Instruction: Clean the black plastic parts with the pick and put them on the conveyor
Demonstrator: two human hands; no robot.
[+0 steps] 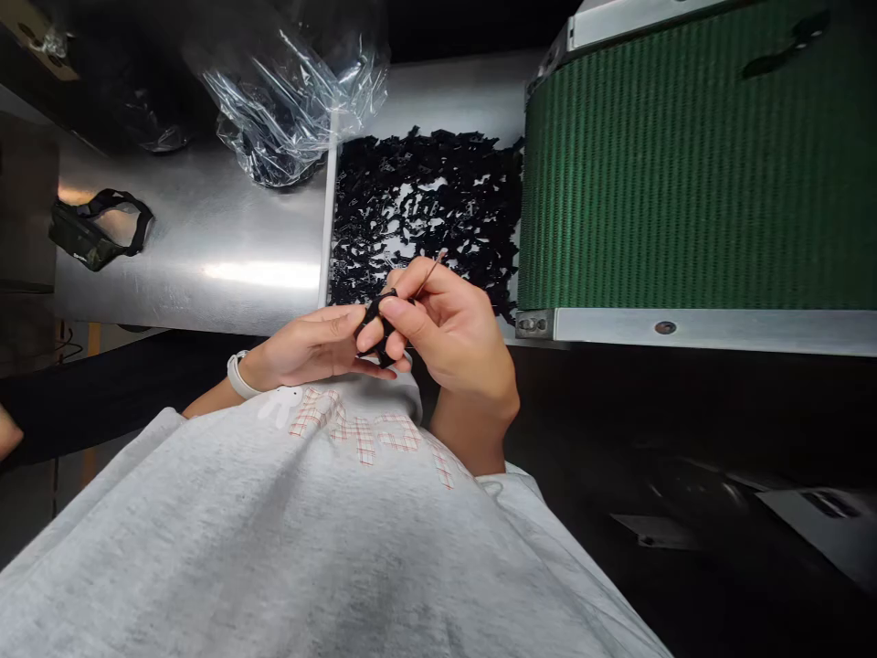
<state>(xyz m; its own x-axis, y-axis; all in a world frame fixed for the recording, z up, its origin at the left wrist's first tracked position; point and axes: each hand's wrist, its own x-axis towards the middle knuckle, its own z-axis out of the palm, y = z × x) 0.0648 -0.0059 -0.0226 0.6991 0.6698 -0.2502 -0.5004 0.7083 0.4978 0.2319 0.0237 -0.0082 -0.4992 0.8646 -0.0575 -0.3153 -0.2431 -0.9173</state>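
Note:
In front of my chest, my left hand (311, 345) and my right hand (452, 329) meet around small black plastic parts (385, 353). Thumb and fingers of my left hand close on one from the left side. My right hand pinches at the same place with its thumb and forefinger. A thin reddish-brown strip (430, 274) sticks up from the fingers of my right hand; its kind is unclear. The fingers cover much of the black parts, so their exact shape is hidden. Just beyond lies a spread of similar black plastic parts (425, 155).
A green conveyor belt (685, 183) with a metal side rail (713, 329) stands at the right. On the metal table (260, 238), left of a white divider strip (329, 210), are a clear plastic bag (280, 119) and a camouflage pouch (89, 233). Another person's arm (102, 384) reaches in from the left.

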